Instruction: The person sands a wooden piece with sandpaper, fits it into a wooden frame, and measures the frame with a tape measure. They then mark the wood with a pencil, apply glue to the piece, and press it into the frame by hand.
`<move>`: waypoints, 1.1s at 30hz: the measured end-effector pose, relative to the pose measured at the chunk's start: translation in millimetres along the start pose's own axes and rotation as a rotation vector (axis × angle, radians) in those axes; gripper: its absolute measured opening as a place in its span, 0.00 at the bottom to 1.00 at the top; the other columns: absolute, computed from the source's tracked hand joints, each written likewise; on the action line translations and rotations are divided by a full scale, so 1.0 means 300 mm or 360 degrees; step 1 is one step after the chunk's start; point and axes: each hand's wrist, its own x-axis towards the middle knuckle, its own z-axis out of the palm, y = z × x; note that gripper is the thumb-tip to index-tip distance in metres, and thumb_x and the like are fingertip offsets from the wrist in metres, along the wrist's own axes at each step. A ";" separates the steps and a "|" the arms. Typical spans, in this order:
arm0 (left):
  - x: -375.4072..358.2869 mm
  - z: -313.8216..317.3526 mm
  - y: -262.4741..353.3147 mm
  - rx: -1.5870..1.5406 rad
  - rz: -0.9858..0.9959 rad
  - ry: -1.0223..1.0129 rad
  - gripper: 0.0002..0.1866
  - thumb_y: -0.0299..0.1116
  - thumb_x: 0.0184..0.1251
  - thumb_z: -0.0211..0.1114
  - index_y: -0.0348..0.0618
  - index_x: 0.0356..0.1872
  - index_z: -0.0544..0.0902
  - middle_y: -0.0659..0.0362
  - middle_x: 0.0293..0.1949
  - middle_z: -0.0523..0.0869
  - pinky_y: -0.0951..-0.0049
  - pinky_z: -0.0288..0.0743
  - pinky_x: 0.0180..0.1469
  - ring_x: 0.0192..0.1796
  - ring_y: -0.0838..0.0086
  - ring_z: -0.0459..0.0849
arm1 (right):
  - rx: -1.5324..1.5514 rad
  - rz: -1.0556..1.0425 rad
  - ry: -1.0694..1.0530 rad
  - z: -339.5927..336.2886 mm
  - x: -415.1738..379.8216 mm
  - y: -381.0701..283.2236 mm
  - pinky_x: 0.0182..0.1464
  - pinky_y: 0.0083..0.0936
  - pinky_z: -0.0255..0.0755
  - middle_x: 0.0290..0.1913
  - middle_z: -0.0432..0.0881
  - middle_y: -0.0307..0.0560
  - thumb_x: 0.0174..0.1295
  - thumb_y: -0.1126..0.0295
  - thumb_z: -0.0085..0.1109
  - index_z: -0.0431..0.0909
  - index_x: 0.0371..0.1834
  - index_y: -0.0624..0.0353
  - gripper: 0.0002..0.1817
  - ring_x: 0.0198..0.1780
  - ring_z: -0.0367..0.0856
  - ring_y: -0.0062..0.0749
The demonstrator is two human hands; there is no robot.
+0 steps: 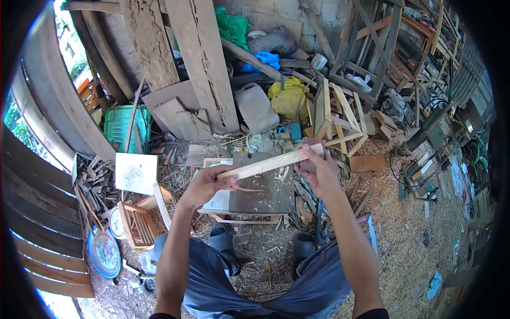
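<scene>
A short, pale strip of wood [265,164] is held up in front of me, its right end tilted higher than its left. My left hand [209,184] is closed round the left end, thumb and fingers pinching it. At the other end, my right hand [319,169] grips the wood between thumb and fingers. Below the strip stands a low work surface with a dark board [263,199] on top, scattered with wood shavings. A white panel [217,201] lies at its left side, partly hidden by my left hand.
Wooden frames [340,114] lean ahead to the right, near a yellow sack [288,99] and a grey jerrycan [256,108]. A small slatted wooden piece [141,224] and a blue-rimmed basin [104,253] sit left. Machinery [441,133] stands right. Sawdust covers the floor.
</scene>
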 end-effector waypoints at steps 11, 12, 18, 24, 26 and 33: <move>-0.097 -0.016 -0.007 0.0064 0.0107 0.0597 0.20 0.40 0.73 0.51 0.28 0.50 0.74 0.48 0.40 0.83 0.73 0.81 0.46 0.42 0.66 0.86 | -0.1351 -0.0571 0.0202 0.061 -0.118 0.231 0.50 0.38 0.68 0.44 0.75 0.58 0.61 0.63 0.55 0.66 0.53 0.61 0.20 0.46 0.75 0.48; -0.096 -0.006 -0.013 0.0051 0.0083 0.0581 0.20 0.39 0.74 0.50 0.27 0.50 0.74 0.48 0.40 0.82 0.73 0.81 0.46 0.41 0.66 0.86 | -0.1574 -0.0729 0.0064 0.109 -0.157 0.247 0.51 0.41 0.67 0.45 0.75 0.60 0.60 0.65 0.57 0.68 0.52 0.62 0.20 0.47 0.75 0.53; -0.092 0.034 -0.010 0.0197 0.0118 0.0652 0.21 0.40 0.74 0.51 0.25 0.45 0.76 0.50 0.36 0.83 0.76 0.82 0.42 0.39 0.70 0.86 | -0.1465 -0.0971 -0.0056 0.301 -0.189 0.315 0.51 0.41 0.68 0.41 0.77 0.55 0.51 0.62 0.67 0.77 0.47 0.60 0.21 0.44 0.75 0.48; -0.083 0.026 -0.050 0.0218 0.0158 0.0712 0.13 0.29 0.67 0.60 0.25 0.43 0.77 0.50 0.35 0.83 0.76 0.83 0.42 0.38 0.70 0.86 | -0.1598 -0.0767 0.0143 0.129 -0.156 0.361 0.49 0.39 0.69 0.38 0.79 0.52 0.52 0.62 0.67 0.79 0.43 0.60 0.18 0.41 0.77 0.46; -0.066 0.024 -0.056 0.0221 0.0195 0.0698 0.11 0.26 0.65 0.61 0.26 0.42 0.77 0.51 0.35 0.83 0.76 0.83 0.42 0.38 0.70 0.86 | -0.1572 -0.0795 -0.0011 0.165 -0.151 0.349 0.48 0.37 0.69 0.38 0.80 0.52 0.51 0.62 0.68 0.79 0.43 0.59 0.18 0.41 0.77 0.46; -0.074 -0.019 -0.083 0.0212 0.0261 0.0892 0.12 0.29 0.64 0.63 0.26 0.38 0.78 0.53 0.33 0.85 0.78 0.80 0.34 0.35 0.74 0.86 | -0.1873 -0.0542 0.0018 -0.027 -0.153 0.385 0.52 0.37 0.68 0.41 0.77 0.53 0.49 0.66 0.70 0.81 0.45 0.57 0.19 0.45 0.75 0.49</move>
